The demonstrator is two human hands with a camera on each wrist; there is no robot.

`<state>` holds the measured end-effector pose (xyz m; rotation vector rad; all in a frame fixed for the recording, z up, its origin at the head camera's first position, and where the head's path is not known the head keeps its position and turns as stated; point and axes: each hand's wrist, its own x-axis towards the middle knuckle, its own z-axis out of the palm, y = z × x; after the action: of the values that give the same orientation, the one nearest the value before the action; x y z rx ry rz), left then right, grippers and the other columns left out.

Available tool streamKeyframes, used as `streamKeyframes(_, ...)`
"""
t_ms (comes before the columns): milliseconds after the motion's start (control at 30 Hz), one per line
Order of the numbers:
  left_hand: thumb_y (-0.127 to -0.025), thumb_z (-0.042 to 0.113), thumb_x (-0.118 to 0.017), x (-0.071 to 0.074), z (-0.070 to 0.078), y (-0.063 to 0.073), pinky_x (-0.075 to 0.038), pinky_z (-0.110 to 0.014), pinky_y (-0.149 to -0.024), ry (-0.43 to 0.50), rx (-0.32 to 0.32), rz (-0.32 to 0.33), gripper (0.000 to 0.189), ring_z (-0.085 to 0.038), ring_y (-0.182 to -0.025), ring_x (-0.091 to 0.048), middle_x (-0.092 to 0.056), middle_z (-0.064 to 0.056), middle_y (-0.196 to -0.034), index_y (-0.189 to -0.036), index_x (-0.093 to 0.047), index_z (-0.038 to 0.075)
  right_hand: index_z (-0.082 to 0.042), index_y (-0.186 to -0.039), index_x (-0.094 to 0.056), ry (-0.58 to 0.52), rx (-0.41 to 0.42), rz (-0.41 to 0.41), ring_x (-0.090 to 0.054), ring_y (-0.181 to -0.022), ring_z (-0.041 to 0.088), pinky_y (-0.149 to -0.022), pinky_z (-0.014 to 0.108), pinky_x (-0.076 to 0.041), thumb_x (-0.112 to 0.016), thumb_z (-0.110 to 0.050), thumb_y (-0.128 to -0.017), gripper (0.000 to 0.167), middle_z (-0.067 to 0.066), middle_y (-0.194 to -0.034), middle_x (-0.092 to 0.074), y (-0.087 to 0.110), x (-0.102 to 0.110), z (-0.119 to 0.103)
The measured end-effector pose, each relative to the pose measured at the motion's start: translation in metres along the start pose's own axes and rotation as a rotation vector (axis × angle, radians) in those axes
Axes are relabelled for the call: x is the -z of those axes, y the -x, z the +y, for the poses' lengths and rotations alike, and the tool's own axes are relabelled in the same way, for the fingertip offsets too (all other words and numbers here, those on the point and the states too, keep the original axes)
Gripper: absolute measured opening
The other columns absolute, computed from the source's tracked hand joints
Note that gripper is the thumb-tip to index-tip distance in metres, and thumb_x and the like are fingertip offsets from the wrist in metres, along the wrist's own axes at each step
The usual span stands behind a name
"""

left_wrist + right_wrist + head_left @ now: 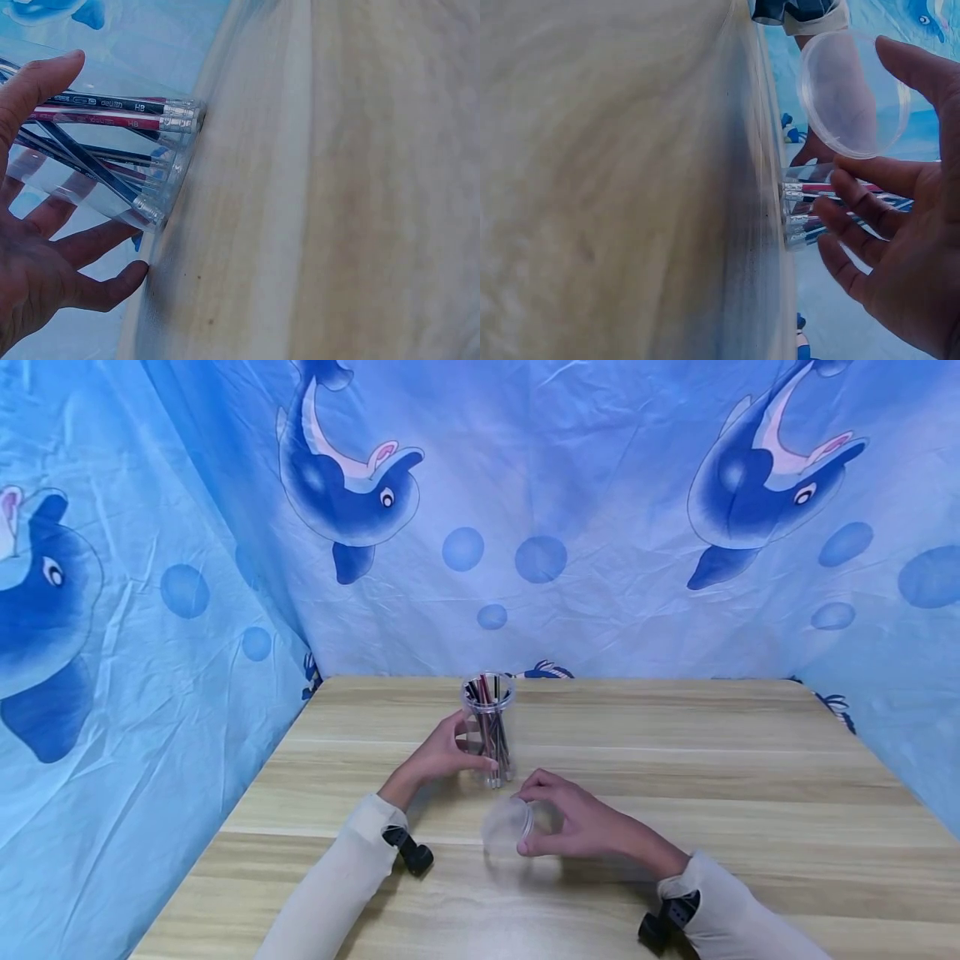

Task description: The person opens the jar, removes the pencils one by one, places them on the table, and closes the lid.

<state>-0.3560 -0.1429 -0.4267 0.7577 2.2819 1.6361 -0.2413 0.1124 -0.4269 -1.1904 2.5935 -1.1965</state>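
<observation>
A clear plastic jar (509, 752) full of pencils (112, 112) stands upright on the table, its top uncovered. Black and dark red pencils lean inside it, with their metal-capped ends at the bottom. My left hand (444, 753) grips the jar from its left side, thumb across the front and fingers reaching behind. To the right and nearer the front, my right hand (573, 820) pinches a round clear lid (844, 94) by its edge between thumb and index finger. The lid is tilted above the table, apart from the jar; the other right fingers are spread loosely.
The wooden table (675, 727) extends under both hands. A blue curtain (615, 635) printed with dolphins hangs behind the table and along its sides. Each wrist carries a black strapped camera, such as the left wrist camera (408, 850).
</observation>
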Motion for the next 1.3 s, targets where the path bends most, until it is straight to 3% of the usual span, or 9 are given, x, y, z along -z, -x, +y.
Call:
streamKeyframes(300, -0.074, 0.003, -0.087, 0.000, 0.010, 0.003, -0.050, -0.048, -0.098, 0.016, 0.029, -0.013, 0.096, -0.038, -0.118, -0.059, -0.058, -0.022, -0.133, -0.154, -0.035, 0.010, -0.014, -0.128, -0.067, 0.054, -0.018, -0.032, -0.054, -0.104, 0.013, -0.089, 0.035, -0.050, -0.074, -0.048, -0.087, 0.055, -0.008, -0.114, -0.053, 0.002, -0.001, 0.004)
streamKeyframes(433, -0.073, 0.004, -0.087, 0.000, -0.001, 0.000, -0.049, -0.048, -0.099, 0.016, 0.021, -0.008, 0.098, -0.037, -0.119, -0.059, -0.058, -0.021, -0.134, -0.155, -0.033, 0.013, -0.012, -0.131, -0.065, 0.094, -0.059, -0.072, -0.054, -0.107, 0.015, -0.093, 0.034, -0.048, -0.075, -0.050, -0.085, 0.060, -0.006, -0.116, -0.053, 0.003, -0.001, 0.004)
streamKeyframes(700, -0.074, 0.008, -0.088, 0.000, -0.003, 0.002, -0.050, -0.047, -0.098, 0.013, 0.003, -0.005, 0.094, -0.035, -0.117, -0.060, -0.059, -0.018, -0.133, -0.152, -0.038, 0.018, -0.015, -0.128, -0.065, 0.140, -0.141, -0.136, -0.052, -0.105, 0.014, -0.090, 0.031, -0.048, -0.078, -0.055, -0.079, 0.065, -0.007, -0.114, -0.052, 0.003, -0.004, 0.005)
streamKeyframes(1300, -0.073, 0.008, -0.089, -0.003, -0.005, 0.002, -0.051, -0.045, -0.097, 0.024, 0.009, 0.003, 0.093, -0.032, -0.116, -0.061, -0.060, -0.014, -0.132, -0.151, -0.039, 0.020, -0.014, -0.125, -0.065, 0.253, -0.095, -0.157, -0.043, -0.110, 0.013, -0.094, 0.032, -0.044, -0.078, -0.054, -0.079, 0.063, -0.006, -0.118, -0.048, 0.009, -0.007, 0.007)
